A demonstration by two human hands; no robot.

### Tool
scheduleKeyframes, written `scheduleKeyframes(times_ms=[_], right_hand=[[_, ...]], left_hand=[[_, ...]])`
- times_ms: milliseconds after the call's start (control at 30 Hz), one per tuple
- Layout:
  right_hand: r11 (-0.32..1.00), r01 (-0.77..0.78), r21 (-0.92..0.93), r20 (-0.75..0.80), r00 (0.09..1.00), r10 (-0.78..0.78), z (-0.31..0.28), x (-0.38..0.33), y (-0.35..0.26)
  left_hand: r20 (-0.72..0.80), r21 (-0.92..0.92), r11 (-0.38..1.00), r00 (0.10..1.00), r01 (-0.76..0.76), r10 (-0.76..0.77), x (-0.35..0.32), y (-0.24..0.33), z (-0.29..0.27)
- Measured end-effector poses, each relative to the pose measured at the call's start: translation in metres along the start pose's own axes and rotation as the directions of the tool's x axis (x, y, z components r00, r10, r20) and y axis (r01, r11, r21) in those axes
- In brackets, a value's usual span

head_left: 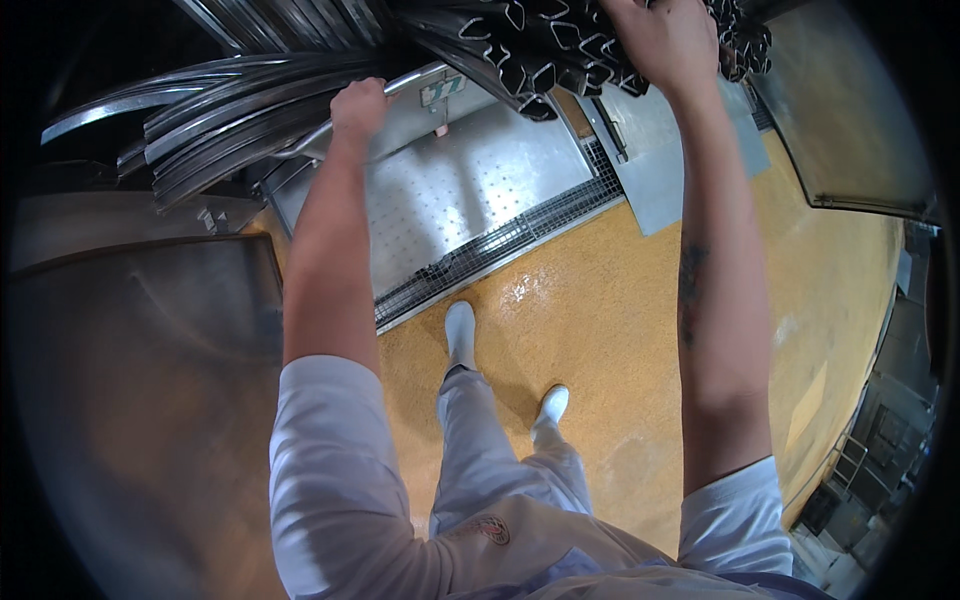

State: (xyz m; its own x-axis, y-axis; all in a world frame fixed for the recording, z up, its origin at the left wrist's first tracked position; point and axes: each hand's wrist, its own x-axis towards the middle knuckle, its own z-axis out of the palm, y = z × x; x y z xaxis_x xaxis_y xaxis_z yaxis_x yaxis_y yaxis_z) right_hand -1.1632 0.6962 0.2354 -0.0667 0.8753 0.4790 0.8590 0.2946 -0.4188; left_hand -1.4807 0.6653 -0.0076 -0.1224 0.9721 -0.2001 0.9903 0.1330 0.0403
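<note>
My left hand (358, 108) is closed around a bent metal bar (412, 78) at the upper left of the picture. Beside it, long dark shiny metal strips (215, 125) lie stacked and fan out to the left. At the top edge my right hand (668, 45) is closed beside a bundle of long dark metal pieces (545, 55), whose wavy open ends face me. Its fingers are partly cut off, so I cannot tell what they grip. Both arms reach forward and away from my body.
Below the strips is a wet, dotted metal plate (470, 185), bordered by a floor grate (500, 240). My white boots (460, 330) stand on yellow flooring (620, 340). Large metal panels rise at left (150, 330) and right (850, 110). Equipment (880, 430) lines the far right.
</note>
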Motion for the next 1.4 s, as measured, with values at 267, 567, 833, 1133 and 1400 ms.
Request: scheduleKeyframes(times_ms=[267, 567, 833, 1133, 1400], right_hand=[[1.000, 0.019, -0.014, 0.004, 1.000, -0.019, -0.015, -0.007, 0.009], [0.999, -0.041, -0.011, 0.022, 0.999, 0.041, -0.039, -0.008, 0.021], [0.997, -0.061, -0.050, 0.106, 0.992, 0.066, -0.039, -0.011, 0.043], [0.986, 0.118, 0.117, -0.200, 0.975, -0.093, -0.041, -0.019, 0.053], [-0.438, -0.275, 0.856, 0.517, 0.457, 0.724, -0.043, -0.069, 0.066]], left_hand=[[0.042, 0.022, 1.000, 0.999, -0.009, 0.008, -0.010, 0.013, -0.007], [0.021, 0.004, 1.000, 1.000, -0.023, 0.023, -0.019, 0.035, -0.010], [0.098, -0.026, 1.000, 0.995, 0.002, 0.001, -0.025, 0.049, -0.023], [0.131, -0.078, 0.997, 0.991, 0.001, 0.009, -0.024, 0.046, -0.023], [0.178, -0.064, 0.997, 0.983, -0.031, 0.042, -0.025, 0.037, -0.019]])
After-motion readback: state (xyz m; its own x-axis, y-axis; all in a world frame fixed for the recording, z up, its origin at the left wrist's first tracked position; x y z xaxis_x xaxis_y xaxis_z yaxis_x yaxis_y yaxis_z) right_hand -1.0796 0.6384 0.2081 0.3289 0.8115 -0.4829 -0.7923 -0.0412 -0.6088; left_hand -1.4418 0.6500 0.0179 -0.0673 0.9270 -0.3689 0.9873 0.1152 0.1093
